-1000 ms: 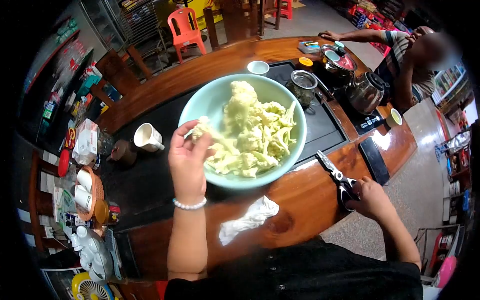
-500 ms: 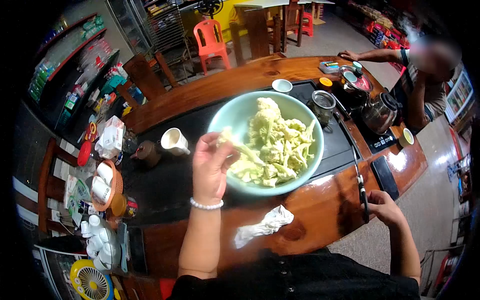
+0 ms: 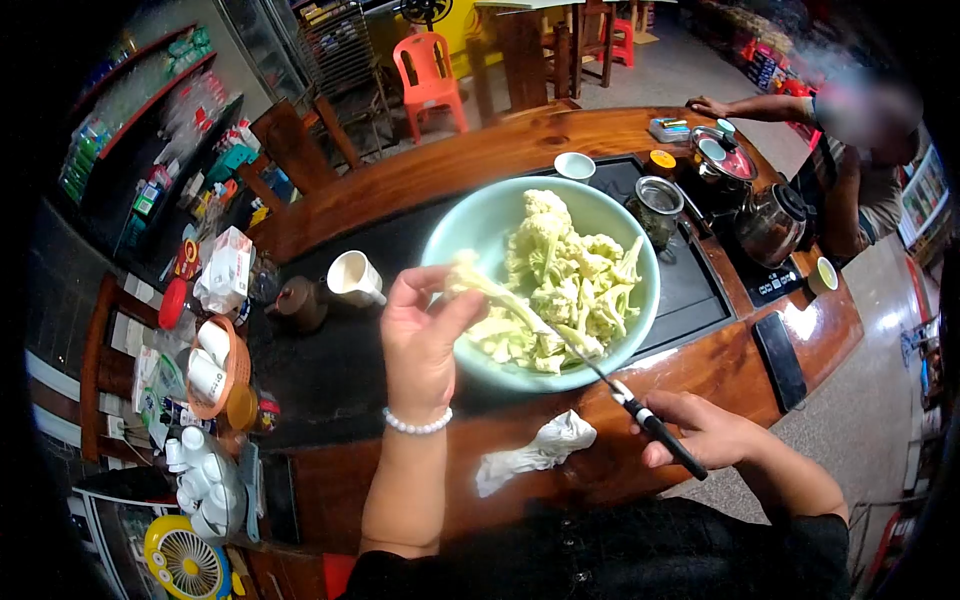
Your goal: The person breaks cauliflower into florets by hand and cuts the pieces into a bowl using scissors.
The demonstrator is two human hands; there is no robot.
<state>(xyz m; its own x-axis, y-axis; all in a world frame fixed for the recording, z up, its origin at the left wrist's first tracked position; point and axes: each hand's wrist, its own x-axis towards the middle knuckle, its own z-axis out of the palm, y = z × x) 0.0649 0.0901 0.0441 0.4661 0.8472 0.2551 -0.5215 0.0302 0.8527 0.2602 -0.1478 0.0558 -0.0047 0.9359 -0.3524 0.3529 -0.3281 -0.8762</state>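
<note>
A pale green bowl [image 3: 462,222] holds a heap of cauliflower pieces [image 3: 570,275]. Over its left side, my left hand [image 3: 425,325] pinches a long-stemmed cauliflower floret [image 3: 495,295] between thumb and fingers. My right hand [image 3: 700,430] is closed around the black handles of the scissors [image 3: 655,425], near the bowl's lower right rim. The scissors are seen edge-on, with their blades pointing up and left over the bowl, close to the end of the floret's stem. A crumpled white cloth [image 3: 540,452] lies on the wooden table below the bowl.
Right of the bowl are a glass jar [image 3: 658,205], a glass kettle [image 3: 770,228], a lidded pot [image 3: 722,155] and a black phone [image 3: 779,360]. A white pitcher [image 3: 355,278] stands to the left. Another person [image 3: 845,190] sits at the right, one arm on the table.
My right hand has raised the scissors from the table's right side and brought them left to the bowl. My left hand still holds the floret. The view has shifted.
</note>
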